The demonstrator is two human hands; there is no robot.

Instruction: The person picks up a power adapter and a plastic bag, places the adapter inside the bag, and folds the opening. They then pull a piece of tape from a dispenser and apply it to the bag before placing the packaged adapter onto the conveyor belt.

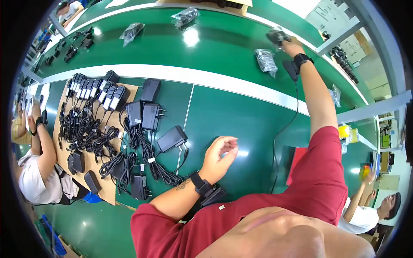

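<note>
Right hand: we stretch it far across the green surface, fingers grasping a bagged black adapter.
Left hand: we hold it above the surface, fingers loosely curled, grasping nothing.
Nearby: loose power adapters left of it; another bagged adapter near the right hand.

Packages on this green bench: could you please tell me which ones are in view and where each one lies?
Clear bagged bundle: gripped in the right hand, far right.
Clear bag with dark contents: on the belt just left of that hand.
Two clear bags: far belt, top centre.
Left hand: empty, open.
</note>
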